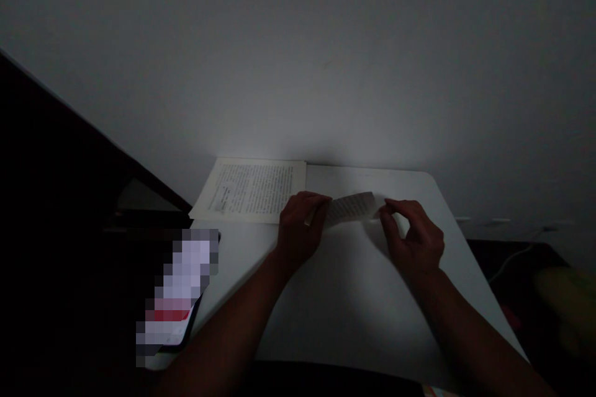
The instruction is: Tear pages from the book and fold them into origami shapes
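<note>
A small folded piece of printed paper [352, 207] is held up over the white table, between my two hands. My left hand [303, 226] pinches its left end between thumb and fingers. At its right end, my right hand [412, 232] has thumb and forefinger pinched together on a pale, thin edge of the paper. Printed sheets [256, 189] lie flat at the table's back left, partly behind my left hand.
The white table [354, 291] stands against a grey wall [326, 74]. A lit phone [179, 298], its screen blurred out, lies at the left edge. A pale cable [512, 255] runs beyond the right edge, near a dim yellowish thing [565, 304].
</note>
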The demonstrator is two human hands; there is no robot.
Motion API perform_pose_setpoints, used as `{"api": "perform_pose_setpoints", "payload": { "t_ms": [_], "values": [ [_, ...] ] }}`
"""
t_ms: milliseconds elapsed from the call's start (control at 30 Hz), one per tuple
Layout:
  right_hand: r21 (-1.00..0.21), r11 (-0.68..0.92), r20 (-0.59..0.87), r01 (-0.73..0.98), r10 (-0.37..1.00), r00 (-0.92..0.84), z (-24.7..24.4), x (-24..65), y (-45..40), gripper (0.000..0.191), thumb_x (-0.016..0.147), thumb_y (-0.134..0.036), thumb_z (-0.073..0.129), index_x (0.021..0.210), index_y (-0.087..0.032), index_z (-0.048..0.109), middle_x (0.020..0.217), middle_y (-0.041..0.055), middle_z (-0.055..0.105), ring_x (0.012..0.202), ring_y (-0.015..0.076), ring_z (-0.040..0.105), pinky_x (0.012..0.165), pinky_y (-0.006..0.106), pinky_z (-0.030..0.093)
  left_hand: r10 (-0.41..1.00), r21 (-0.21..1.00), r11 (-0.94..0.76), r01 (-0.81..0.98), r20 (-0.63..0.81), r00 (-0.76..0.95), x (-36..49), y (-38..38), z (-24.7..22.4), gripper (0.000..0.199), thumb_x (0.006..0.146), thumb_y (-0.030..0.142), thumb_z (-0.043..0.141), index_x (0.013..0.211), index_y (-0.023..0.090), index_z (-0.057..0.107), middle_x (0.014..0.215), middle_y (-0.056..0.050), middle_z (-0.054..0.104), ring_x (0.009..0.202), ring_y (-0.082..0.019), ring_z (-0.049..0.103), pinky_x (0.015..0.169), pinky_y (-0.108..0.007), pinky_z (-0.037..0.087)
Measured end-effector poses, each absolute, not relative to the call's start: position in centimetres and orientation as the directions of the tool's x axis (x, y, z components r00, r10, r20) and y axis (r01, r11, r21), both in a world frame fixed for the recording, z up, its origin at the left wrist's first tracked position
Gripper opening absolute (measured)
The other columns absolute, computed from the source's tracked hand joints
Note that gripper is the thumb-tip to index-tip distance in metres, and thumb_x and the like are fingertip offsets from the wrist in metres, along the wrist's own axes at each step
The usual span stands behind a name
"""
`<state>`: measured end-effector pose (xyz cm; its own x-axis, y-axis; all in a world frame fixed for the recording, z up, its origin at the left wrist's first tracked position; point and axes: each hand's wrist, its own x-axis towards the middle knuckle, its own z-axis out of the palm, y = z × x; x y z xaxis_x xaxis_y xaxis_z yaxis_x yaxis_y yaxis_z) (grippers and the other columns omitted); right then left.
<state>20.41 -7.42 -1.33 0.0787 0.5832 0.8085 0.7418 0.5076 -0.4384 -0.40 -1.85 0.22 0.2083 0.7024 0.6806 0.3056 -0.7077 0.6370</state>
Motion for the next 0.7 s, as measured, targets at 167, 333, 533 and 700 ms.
{"api": "perform_pose_setpoints", "payload": {
  "t_ms": [167, 333, 533, 700],
  "values": [
    [-0.5, 0.489, 0.78, 0.715, 0.614, 0.125, -1.6, 20.7, -7.4, 0.033, 0.078, -0.009, 0.062, 0.107, -0.023, 0.064, 0.087, 0.0051, 0.067, 0.077, 0.0194, 0.063, 0.071, 0.037, 0.051, 0.885, 0.884, -0.441, 0.153, 0.4, 0.239, -0.6, -1.6, -0.4, 0.015, 0.083, 0.02, 0.054, 0.089, 0.017, 0.067, 0.084, -0.002, 0.069, 0.078, -0.014, 0.063, 0.073, -0.026, 0.049],
    [-0.627, 0.536, 0.697, 0.565, 0.71, 0.101, -2.1, 20.8, -7.6, 0.045, 0.077, -0.013, 0.064, 0.12, -0.027, 0.058, 0.083, 0.0017, 0.068, 0.074, 0.0174, 0.064, 0.075, 0.036, 0.051, 0.902, 0.972, -0.234, 0.028, 0.206, 0.379, -0.6, -0.9, -1.0, 0.013, 0.075, 0.02, 0.059, 0.081, 0.015, 0.069, 0.078, -0.002, 0.07, 0.074, -0.015, 0.064, 0.07, -0.027, 0.05],
    [-0.816, 0.458, 0.46, 0.351, 0.884, -0.085, -2.3, 20.7, -8.2, 0.032, 0.079, -0.023, 0.063, 0.111, -0.025, 0.063, 0.084, 0.003, 0.069, 0.074, 0.0176, 0.066, 0.068, 0.031, 0.053, 0.849, 0.97, -0.218, 0.108, 0.134, 0.511, -0.4, -1.1, -0.6, 0.015, 0.071, 0.017, 0.058, 0.078, 0.014, 0.07, 0.074, -0.003, 0.07, 0.072, -0.016, 0.065, 0.071, -0.029, 0.05],
    [-0.872, 0.413, 0.409, 0.26, 0.91, -0.074, -2.4, 20.6, -8.0, 0.024, 0.078, -0.023, 0.065, 0.102, -0.025, 0.068, 0.081, 0.0022, 0.07, 0.071, 0.0162, 0.067, 0.064, 0.027, 0.053, 0.841, 0.955, -0.255, 0.15, 0.143, 0.521, -0.4, -1.1, -0.3, 0.015, 0.071, 0.017, 0.057, 0.077, 0.013, 0.071, 0.073, -0.004, 0.07, 0.073, -0.017, 0.065, 0.073, -0.03, 0.05]
  ]
}}
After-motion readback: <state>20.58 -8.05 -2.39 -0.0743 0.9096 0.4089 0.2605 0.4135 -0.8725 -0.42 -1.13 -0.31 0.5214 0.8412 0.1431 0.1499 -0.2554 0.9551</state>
